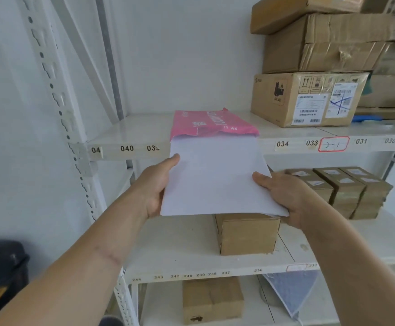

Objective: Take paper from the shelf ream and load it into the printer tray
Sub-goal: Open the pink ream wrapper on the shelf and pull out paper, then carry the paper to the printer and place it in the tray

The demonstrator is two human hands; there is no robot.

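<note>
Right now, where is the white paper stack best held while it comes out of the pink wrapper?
By its two long side edges, near the free end, as the left hand and right hand do. The paper stack is flat and its far end sits inside the pink wrapper.

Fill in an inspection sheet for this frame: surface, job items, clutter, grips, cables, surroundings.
Surface: white metal shelf with numbered labels along its front edge.
Job items: pink ream wrapper lying open on the shelf; white paper stack drawn partly out of it. Printer tray not in view.
Clutter: cardboard boxes stacked at right of the same shelf; a brown box and small labelled cartons on the shelf below.
Grips: left hand and right hand each hold a side edge of the stack.
Cables: nothing seen.
Surroundings: plain white wall; dark object at lower left, unclear.
</note>
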